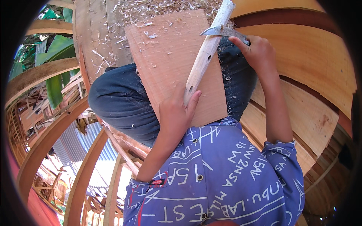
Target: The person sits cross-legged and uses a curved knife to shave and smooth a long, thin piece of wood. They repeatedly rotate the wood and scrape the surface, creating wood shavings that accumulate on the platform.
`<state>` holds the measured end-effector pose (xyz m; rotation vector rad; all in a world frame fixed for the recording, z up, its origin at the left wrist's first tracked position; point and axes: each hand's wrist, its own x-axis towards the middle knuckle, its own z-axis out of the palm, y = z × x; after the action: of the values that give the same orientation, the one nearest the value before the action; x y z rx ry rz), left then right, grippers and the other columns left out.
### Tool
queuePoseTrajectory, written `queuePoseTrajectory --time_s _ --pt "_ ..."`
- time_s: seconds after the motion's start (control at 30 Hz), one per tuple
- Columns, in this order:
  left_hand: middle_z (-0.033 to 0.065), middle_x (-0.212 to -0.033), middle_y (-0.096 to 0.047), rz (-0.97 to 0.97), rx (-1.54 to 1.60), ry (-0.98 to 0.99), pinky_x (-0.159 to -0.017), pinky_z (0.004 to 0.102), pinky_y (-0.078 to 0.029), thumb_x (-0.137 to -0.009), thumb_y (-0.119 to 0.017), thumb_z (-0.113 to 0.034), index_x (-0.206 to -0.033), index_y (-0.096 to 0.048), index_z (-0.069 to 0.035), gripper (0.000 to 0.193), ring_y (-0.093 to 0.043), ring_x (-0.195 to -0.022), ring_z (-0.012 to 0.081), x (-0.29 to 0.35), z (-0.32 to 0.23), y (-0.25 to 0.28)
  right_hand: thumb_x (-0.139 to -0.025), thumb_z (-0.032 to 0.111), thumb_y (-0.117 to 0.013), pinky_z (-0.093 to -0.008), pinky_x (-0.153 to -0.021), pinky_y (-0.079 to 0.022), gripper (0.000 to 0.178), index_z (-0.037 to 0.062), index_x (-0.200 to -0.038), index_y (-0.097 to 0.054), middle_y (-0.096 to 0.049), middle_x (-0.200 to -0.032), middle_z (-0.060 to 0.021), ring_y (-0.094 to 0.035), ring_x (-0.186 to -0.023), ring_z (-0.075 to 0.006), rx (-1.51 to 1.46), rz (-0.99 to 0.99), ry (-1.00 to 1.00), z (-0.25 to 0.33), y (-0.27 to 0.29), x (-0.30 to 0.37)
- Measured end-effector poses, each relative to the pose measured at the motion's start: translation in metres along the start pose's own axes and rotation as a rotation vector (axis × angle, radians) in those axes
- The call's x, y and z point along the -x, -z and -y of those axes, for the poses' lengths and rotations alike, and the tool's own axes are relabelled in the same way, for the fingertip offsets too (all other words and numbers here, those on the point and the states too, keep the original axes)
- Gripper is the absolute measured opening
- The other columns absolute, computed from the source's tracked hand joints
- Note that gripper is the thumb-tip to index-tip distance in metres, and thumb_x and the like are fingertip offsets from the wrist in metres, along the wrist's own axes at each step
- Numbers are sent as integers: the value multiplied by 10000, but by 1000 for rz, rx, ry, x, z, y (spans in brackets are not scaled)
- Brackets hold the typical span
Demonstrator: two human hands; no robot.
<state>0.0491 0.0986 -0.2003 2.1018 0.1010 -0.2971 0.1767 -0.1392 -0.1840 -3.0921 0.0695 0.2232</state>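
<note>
Fingers of the left hand (pixel 175 108) clamp the near end of a stick (pixel 204 60) over the board (pixel 169 62), seemingly to steady it. The right hand (pixel 259 53), off the board's right side, grips a knife (pixel 214 31) by its handle, thumb extended, probably to guide the blade lying across the stick. The stick slants over the board, its tip past the far right corner. The board spans the legs (pixel 120 98), likely as a work surface; shavings (pixel 169 5) litter the planks (pixel 87 32) beyond it.

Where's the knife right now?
In the head view, the knife is right of centre near the top, held in the right hand, its blade across the pale stick's upper part.
</note>
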Motion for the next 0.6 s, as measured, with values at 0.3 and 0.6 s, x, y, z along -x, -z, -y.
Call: queuePoseTrajectory --time_s 0.3,0.6 --pt "173 -605 -577 9 92 70 -476 370 -448 -855 -666 -271 -888 -554 -12 284 -594 -515 326 15 6 7 -848 681 -464 -371 -518 -386 775 -55 -607 -478 -416 -523 -100 -386 -512 -203 -174 -53 -235 -21 26 -55" --pt "22 -622 -518 4 261 181 -514 212 -341 -889 -641 -208 -886 -536 2 234 -417 -580 50 9 6 19 -852 625 -506 -365 -506 -424 684 -25 -656 -592 -500 -502 -148 -528 -496 -281 -532 67 41 37 3 37"
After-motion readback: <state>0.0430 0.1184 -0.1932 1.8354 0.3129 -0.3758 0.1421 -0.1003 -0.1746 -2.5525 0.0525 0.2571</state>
